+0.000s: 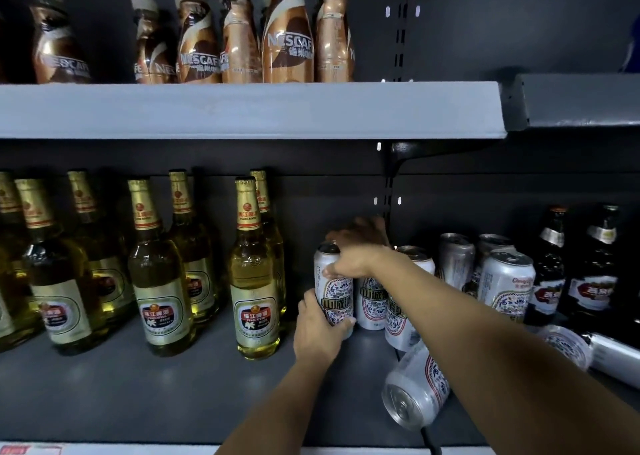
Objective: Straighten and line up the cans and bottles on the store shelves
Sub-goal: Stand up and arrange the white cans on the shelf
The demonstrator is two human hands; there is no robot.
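A white beer can (335, 293) with blue and red print stands upright on the lower shelf (138, 395). My left hand (320, 330) grips its lower body. My right hand (356, 252) lies over its top, fingers curled round the rim. More white cans (374, 302) stand right behind and beside it. One can (417, 385) lies tipped on its side in front, under my right forearm. Further right stand several upright cans (507, 281), and another can (568, 345) lies on its side.
Pale beer bottles (256, 281) with gold foil necks fill the lower shelf's left half. Dark bottles (554, 267) stand at the far right. Brown coffee bottles (287, 35) line the upper shelf (242, 110). A bare patch of shelf lies in front of the bottles.
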